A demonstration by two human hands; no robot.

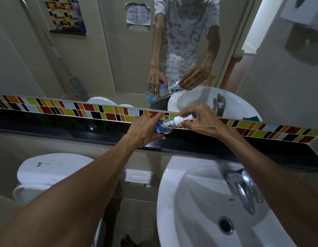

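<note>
A clear plastic pump bottle [163, 128] with a blue label lies tilted over the black ledge [225, 148] below the mirror. My left hand [144, 129] grips the bottle's body from the left. The white pump head [181, 119] points right, and my right hand [201, 122] pinches it with thumb and fingers. The mirror [101, 59] repeats both hands and the bottle, which holds pale blue liquid.
A white basin [199, 211] with a chrome tap [243, 188] sits below my right arm. A white toilet cistern [53, 170] stands at the lower left, with a wall soap dish [138, 177] between them. A coloured tile strip [65, 109] runs under the mirror.
</note>
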